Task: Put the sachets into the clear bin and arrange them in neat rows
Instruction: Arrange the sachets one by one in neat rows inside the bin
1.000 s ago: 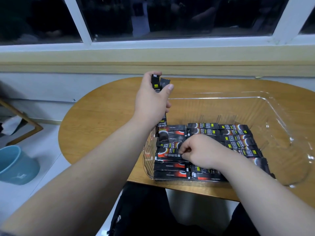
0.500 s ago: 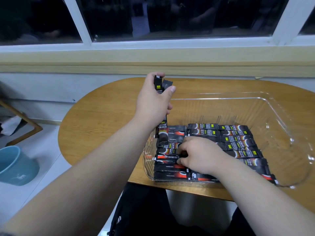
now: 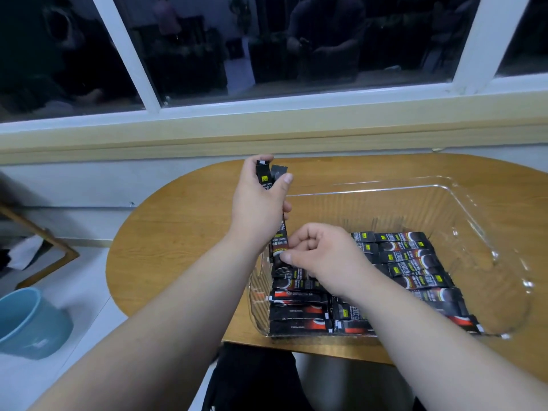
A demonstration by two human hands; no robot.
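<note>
Several coffee sachets stand upright, gripped in the left hand over the left end of the clear bin. The right hand pinches the lower tip of one. The laid rows run left-right, so I'd judge it must swing down flat.

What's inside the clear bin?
Black coffee sachets lie flat in rows on the clear bin floor. The right hand, pinching upright sachets gripped by the left hand, hides those beneath it.
</note>
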